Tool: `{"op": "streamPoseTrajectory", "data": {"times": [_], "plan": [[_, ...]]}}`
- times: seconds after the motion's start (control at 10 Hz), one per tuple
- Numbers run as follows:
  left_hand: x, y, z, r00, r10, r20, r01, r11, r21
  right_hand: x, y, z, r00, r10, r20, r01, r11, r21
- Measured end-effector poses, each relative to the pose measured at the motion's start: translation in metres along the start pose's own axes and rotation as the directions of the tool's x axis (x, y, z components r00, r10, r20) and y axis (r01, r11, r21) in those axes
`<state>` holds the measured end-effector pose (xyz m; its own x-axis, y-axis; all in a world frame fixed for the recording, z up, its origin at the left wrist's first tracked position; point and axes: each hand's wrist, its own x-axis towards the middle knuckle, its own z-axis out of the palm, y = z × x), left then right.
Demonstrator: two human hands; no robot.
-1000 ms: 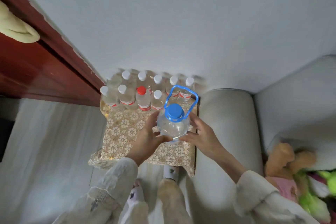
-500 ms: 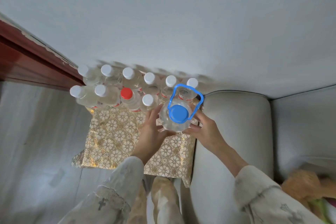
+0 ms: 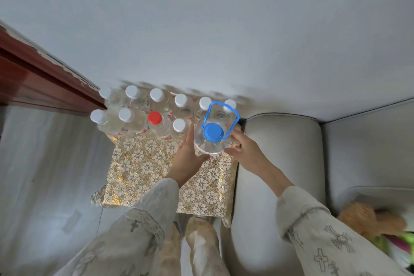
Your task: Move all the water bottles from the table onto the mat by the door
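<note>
Bottles crowd the far end of the patterned mat (image 3: 143, 163) in our head view. We hold the large blue-capped jug (image 3: 210, 141) between both palms: our left hand (image 3: 187, 159) presses its left side with fingers spread along the wall, our right hand (image 3: 248, 152) cups its right side, fingers half-curled against it. The jug's blue carry handle (image 3: 220, 116) stands up beyond our fingertips. Just past our left fingers stand a white-capped bottle (image 3: 179, 125) and a red-capped bottle (image 3: 155, 118), close enough to crowd the jug. Behind our fingertips, a back row of white caps (image 3: 181, 99) lines the wall. Beside our right wrist sits a grey sofa arm (image 3: 280, 141).
</note>
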<state>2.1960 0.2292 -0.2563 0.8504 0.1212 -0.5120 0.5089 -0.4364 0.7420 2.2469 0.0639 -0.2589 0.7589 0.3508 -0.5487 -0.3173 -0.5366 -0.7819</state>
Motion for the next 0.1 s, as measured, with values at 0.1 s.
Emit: {"op": "streamPoseTrajectory", "data": {"times": [0.1], "plan": [[-0.0137,0.0046,-0.0173,0.998,0.048,0.045,-0.053,0.990,0.132,-0.0172,-0.0163,-0.0073,0.991,-0.038,-0.125,0.028,0.996,-0.084]]}}
